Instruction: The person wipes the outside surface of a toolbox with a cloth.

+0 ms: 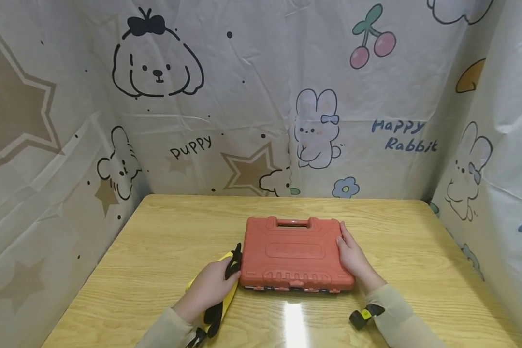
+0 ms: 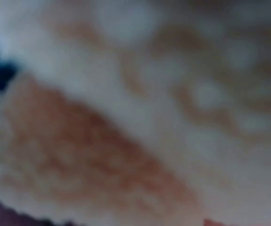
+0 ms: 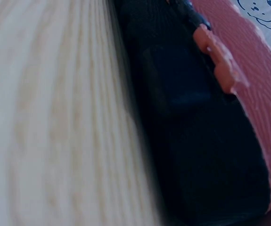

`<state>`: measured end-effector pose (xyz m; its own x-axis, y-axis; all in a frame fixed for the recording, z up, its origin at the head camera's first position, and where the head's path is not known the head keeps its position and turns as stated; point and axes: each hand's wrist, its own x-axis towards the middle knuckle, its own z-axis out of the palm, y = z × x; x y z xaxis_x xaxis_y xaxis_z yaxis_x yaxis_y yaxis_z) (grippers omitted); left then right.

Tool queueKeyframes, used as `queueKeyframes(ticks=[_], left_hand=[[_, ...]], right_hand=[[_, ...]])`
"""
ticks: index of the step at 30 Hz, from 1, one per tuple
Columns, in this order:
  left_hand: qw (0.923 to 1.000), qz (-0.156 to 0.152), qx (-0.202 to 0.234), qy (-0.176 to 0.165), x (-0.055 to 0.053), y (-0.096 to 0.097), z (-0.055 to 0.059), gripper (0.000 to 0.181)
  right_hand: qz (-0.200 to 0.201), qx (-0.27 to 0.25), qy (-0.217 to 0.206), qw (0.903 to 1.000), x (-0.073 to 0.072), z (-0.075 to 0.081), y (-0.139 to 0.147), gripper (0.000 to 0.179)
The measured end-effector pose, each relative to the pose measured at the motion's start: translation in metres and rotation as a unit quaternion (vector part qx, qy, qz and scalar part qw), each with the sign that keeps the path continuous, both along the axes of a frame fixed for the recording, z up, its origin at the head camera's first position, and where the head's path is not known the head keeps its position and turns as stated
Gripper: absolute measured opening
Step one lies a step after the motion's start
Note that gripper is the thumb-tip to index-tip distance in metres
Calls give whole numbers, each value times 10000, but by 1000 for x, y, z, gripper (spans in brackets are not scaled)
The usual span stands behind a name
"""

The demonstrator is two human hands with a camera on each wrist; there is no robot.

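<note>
A red plastic carrying case (image 1: 297, 251), shut, sits on the table with its handle opening at the far edge and its latches facing me. My right hand (image 1: 355, 258) holds its right side, fingers along the edge and thumb at the lid. Beside the left edge, my left hand (image 1: 210, 287) grips a yellow-and-black object (image 1: 227, 299) by a black part; the hand covers much of it, so its kind is unclear. In the right wrist view the case's black lower half (image 3: 201, 155) shows. The left wrist view holds only a blurred pale-and-brown surface (image 2: 102, 150).
The wooden table (image 1: 178, 222) runs back to a hanging printed cloth (image 1: 243, 106), which also encloses both sides. A small black-and-yellow device (image 1: 365, 315) is strapped to my right wrist, by the table's near part.
</note>
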<state>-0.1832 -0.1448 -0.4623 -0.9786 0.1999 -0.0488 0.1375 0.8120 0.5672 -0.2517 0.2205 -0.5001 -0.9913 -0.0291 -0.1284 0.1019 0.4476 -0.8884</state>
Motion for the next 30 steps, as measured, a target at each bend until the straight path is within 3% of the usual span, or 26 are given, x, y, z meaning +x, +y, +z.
queueKeyframes(ticks=[19,30], left_hand=[[9998,-207,-56,-37,9,-3,8,49],[9995,-325,-15,-54,11,-5,7,33]], right_hand=[[-8,-130,-49,9999,3,7,-2,58],[12,-2,13,10000,1,3,-1,58]])
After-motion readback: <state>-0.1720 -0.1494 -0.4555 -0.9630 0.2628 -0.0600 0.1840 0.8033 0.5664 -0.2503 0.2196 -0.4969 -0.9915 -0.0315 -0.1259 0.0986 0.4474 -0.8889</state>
